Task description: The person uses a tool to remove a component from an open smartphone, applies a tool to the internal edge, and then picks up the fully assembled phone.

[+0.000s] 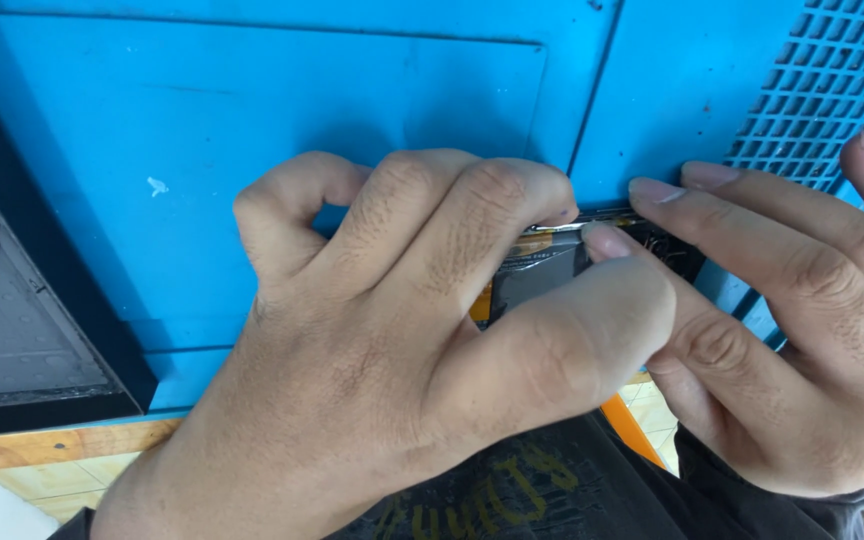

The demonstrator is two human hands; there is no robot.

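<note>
While curled tight, left hand point(402, 330) pinching small dark device point(542, 275), right hand point(782, 300) fingertips gripping its edge

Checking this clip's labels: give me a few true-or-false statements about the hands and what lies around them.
1. Both hands grip one small dark device. True: the left hand and right hand pinch the device between them.
2. The work surface is a red mat. False: the mat is blue.
3. A gridded section of small square cells lies at upper right. True: the grid is there.
4. A dark panel lies at the far right. False: the dark panel lies at the left edge.
</note>
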